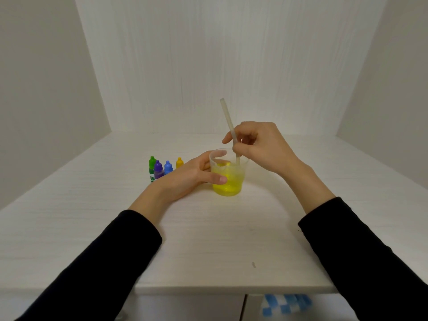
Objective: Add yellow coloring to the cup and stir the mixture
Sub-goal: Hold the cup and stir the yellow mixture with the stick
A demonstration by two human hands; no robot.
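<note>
Four small plastic dropper bottles, green-capped [151, 166], purple-capped [158, 170], blue-capped [168, 167], yellow-capped [179, 162], stand in a row left of centre, just behind the left hand [190, 176]. That hand wraps the clear plastic cup of yellow liquid [228, 179], mid-table, well apart from every edge. Right hand [259, 147] pinches the translucent stirring stick [229, 128], its lower end in the cup. White wooden table [208, 239] lies bare toward the near edge.

Stir stick [228, 126] in yellow-filled cup [228, 179]
</note>
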